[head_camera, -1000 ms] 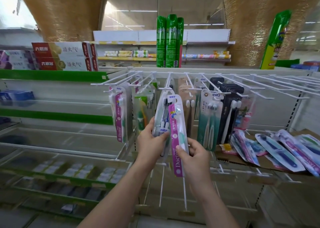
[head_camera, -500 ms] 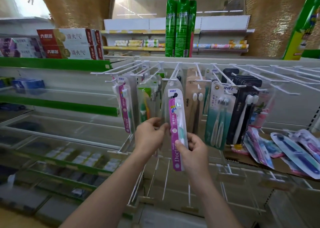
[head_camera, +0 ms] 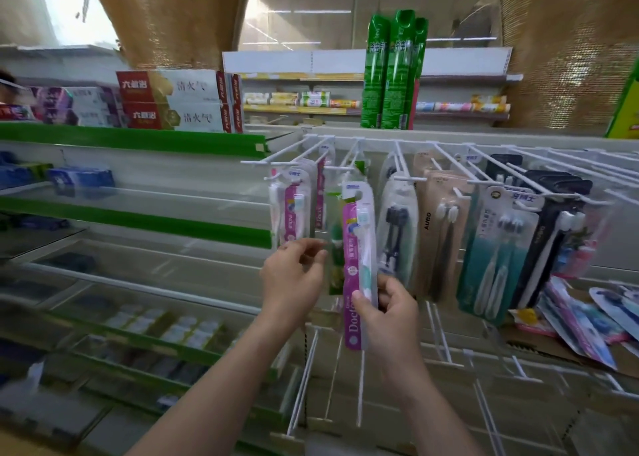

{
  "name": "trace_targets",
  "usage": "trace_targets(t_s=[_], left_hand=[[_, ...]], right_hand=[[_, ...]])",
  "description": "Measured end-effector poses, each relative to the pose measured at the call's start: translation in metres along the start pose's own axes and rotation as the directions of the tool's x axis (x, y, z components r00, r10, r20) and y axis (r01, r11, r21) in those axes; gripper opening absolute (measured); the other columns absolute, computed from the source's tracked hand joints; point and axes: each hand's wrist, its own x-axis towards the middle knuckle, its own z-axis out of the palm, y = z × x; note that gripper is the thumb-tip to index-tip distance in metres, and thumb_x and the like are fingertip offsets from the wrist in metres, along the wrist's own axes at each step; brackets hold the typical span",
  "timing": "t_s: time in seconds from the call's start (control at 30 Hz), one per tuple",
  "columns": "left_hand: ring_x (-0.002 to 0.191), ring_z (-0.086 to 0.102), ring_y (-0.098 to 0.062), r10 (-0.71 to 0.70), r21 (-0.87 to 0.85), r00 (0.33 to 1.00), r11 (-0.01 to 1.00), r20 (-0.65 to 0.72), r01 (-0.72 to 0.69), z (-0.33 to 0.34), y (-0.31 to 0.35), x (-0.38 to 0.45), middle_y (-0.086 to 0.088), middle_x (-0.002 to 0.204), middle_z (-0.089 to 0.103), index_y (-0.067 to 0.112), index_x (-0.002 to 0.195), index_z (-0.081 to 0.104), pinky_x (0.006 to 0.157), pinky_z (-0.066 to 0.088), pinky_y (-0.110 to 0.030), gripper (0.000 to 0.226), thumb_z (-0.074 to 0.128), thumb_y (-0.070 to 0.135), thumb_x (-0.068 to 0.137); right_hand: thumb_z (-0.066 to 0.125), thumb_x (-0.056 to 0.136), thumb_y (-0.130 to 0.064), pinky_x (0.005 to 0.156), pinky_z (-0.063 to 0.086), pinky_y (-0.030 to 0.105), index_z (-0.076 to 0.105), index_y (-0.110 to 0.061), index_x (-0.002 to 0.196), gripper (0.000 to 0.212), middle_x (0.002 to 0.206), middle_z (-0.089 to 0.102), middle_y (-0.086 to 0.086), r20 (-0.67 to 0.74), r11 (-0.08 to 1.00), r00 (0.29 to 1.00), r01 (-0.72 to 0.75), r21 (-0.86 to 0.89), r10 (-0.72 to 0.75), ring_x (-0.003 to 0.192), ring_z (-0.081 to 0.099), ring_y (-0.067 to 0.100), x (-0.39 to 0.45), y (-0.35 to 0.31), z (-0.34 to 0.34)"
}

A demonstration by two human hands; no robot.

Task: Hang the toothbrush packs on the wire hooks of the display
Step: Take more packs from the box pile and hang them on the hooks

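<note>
— Right hand [head_camera: 387, 312] first: gripping the lower half of a pink toothbrush pack [head_camera: 358, 248], thumb across the front, fingers curled behind.

— And the pack itself?

— Upright, rising above the hand, bottom end poking out below the palm. Hang tab at the top, level with the front ends of the wire hooks [head_camera: 408, 179], just right of a green pack [head_camera: 334, 234] and overlapping it. Whether threaded on a hook or only held up against one: cannot tell.

— Left hand [head_camera: 294, 275]?

— Just left of the pack, apart from it. Fingers bent, tips close together near the bottom edge of the pink pack on the leftmost hook [head_camera: 292, 210]. Pinching something or holding nothing: too blurred to say.

— Further out?

— Right of the held pack, more hanging stock: a clear pack with black brushes [head_camera: 394, 234], a tan AUBO card [head_camera: 439, 227], a teal twin pack [head_camera: 501, 248], then black packs [head_camera: 553, 220]. Loose toothbrush packs [head_camera: 587, 320] lying flat on a cardboard sheet [head_camera: 539, 345] at lower right. Green shelf rails [head_camera: 138, 141] to the left, red-and-white toothpaste boxes [head_camera: 173, 99] on top, tall green boxes [head_camera: 394, 71] standing behind the hooks.
</note>
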Motion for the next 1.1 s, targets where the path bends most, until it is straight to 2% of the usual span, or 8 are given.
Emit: trace_targets(t_s=[0.3, 0.4, 0.5, 0.57, 0.73, 0.87, 1.0, 1.1], left_hand=[[0.083, 0.067, -0.012, 0.022, -0.032, 0.996, 0.999, 0.083, -0.019, -0.028, -0.039, 0.021, 0.007, 0.096, 0.070, 0.019, 0.113, 0.076, 0.080, 0.061, -0.043, 0.022, 0.071, 0.027, 0.094], [0.085, 0.066, -0.012, 0.044, -0.074, 0.995, 0.997, 0.095, -0.037, -0.026, -0.041, 0.021, 0.004, 0.100, 0.071, 0.017, 0.115, 0.075, 0.083, 0.060, -0.042, 0.023, 0.072, 0.026, 0.094], [0.082, 0.066, -0.013, 0.073, -0.110, 0.992, 0.992, 0.106, -0.061, -0.017, -0.037, 0.019, 0.004, 0.097, 0.072, 0.017, 0.108, 0.077, 0.082, 0.059, -0.041, 0.017, 0.074, 0.024, 0.092], [0.082, 0.067, -0.011, 0.091, -0.127, 0.988, 0.989, 0.125, -0.075, -0.009, -0.030, 0.017, 0.005, 0.098, 0.072, 0.017, 0.108, 0.077, 0.082, 0.059, -0.040, 0.017, 0.074, 0.023, 0.092], [0.084, 0.066, -0.010, 0.106, -0.101, 0.981, 0.991, 0.164, -0.090, -0.003, -0.029, 0.017, 0.007, 0.100, 0.072, 0.021, 0.110, 0.076, 0.083, 0.057, -0.034, 0.018, 0.072, 0.025, 0.093], [0.081, 0.064, -0.011, 0.085, -0.004, 0.989, 0.996, 0.122, -0.085, -0.023, -0.046, 0.023, 0.003, 0.100, 0.074, 0.023, 0.110, 0.077, 0.078, 0.051, -0.028, 0.020, 0.073, 0.026, 0.091], [0.081, 0.067, -0.013, 0.038, -0.025, 0.995, 0.999, 0.089, -0.036, -0.043, -0.057, 0.029, 0.006, 0.096, 0.073, 0.023, 0.109, 0.078, 0.082, 0.058, -0.038, 0.019, 0.073, 0.026, 0.090], [0.082, 0.067, -0.013, 0.037, -0.018, 0.996, 0.999, 0.077, -0.036, -0.055, -0.061, 0.031, 0.008, 0.095, 0.071, 0.023, 0.108, 0.077, 0.081, 0.058, -0.038, 0.017, 0.072, 0.027, 0.092]], right_hand=[[0.069, 0.093, -0.007, 0.055, 0.053, 0.025, 0.066, -0.020, 0.094, 0.014, 0.076, 0.074, 0.000, -0.054, 0.998, 0.999, 0.002, -0.057, -0.006, 0.065, 0.071, 0.009, -0.013, 0.008, 0.053], [0.069, 0.093, -0.006, 0.059, 0.057, 0.031, 0.066, -0.022, 0.093, 0.016, 0.077, 0.074, -0.001, -0.099, 0.998, 0.995, 0.009, -0.060, -0.015, 0.067, 0.071, 0.014, -0.016, 0.007, 0.055], [0.068, 0.093, -0.004, 0.062, 0.060, 0.038, 0.066, -0.021, 0.094, 0.017, 0.079, 0.075, 0.004, -0.153, 0.998, 0.988, 0.009, -0.063, -0.018, 0.072, 0.072, 0.023, -0.021, 0.006, 0.047], [0.068, 0.094, -0.006, 0.066, 0.061, 0.041, 0.065, -0.023, 0.095, 0.017, 0.081, 0.075, 0.004, -0.167, 0.995, 0.986, 0.003, -0.097, -0.020, 0.073, 0.073, 0.021, -0.022, 0.002, 0.039], [0.069, 0.094, -0.011, 0.075, 0.061, 0.047, 0.065, -0.026, 0.095, 0.016, 0.085, 0.074, 0.003, -0.094, 0.975, 0.994, 0.041, -0.217, -0.063, 0.078, 0.072, 0.018, -0.016, -0.008, 0.032], [0.070, 0.092, -0.013, 0.069, 0.061, 0.053, 0.065, -0.028, 0.093, 0.015, 0.083, 0.074, 0.005, -0.056, 0.967, 0.996, 0.049, -0.250, -0.065, 0.075, 0.073, 0.024, -0.001, -0.013, 0.050], [0.069, 0.094, -0.015, 0.059, 0.062, 0.039, 0.064, -0.027, 0.092, 0.014, 0.077, 0.074, 0.000, -0.059, 0.978, 0.996, 0.052, -0.200, -0.065, 0.065, 0.073, 0.015, 0.014, -0.018, 0.072], [0.069, 0.093, -0.012, 0.067, 0.063, 0.040, 0.063, -0.030, 0.088, 0.019, 0.078, 0.074, -0.002, -0.033, 0.979, 0.998, 0.044, -0.199, -0.052, 0.070, 0.074, 0.015, 0.023, -0.016, 0.086]])
